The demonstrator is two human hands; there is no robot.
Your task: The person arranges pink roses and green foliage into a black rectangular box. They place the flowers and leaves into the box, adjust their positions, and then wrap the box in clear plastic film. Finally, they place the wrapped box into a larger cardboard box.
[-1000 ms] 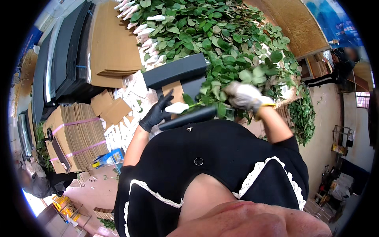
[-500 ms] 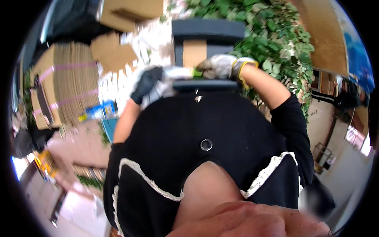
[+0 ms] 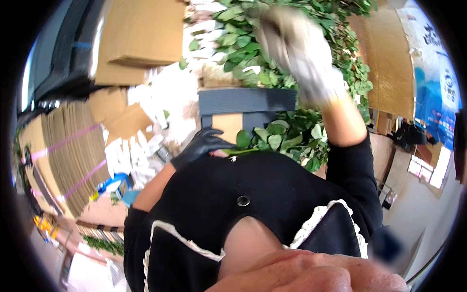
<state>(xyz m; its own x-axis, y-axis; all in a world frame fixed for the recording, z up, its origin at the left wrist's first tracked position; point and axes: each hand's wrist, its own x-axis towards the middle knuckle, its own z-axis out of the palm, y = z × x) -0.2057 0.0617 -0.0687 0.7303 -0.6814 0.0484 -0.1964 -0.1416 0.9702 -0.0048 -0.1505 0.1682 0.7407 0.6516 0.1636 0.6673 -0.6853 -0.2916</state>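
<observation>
My left hand (image 3: pixel 199 148), in a black glove, has its fingers curled over a pink rose bud (image 3: pixel 219 153) whose green stem lies to the right, with leafy stems (image 3: pixel 287 138) beside it. Just beyond is a dark tray (image 3: pixel 245 101) with a strip of brown cardboard (image 3: pixel 226 126) across it. My right hand (image 3: pixel 296 53), in a pale glove, is raised over the leafy pile at the back; motion blurs it, so its fingers and anything in them cannot be made out.
Flat cardboard sheets (image 3: pixel 138 34) and dark boards (image 3: pixel 53 53) stand at the back left. A strapped cardboard stack (image 3: pixel 73 160) is at the left beside white paper pieces (image 3: pixel 131 155). A brown board (image 3: pixel 386 63) and blue printed packaging (image 3: pixel 433 92) line the right side.
My right hand has swung from beside the stem near my body forward and up over the leaf pile. A pink bud shows by my left hand where a white-covered one was.
</observation>
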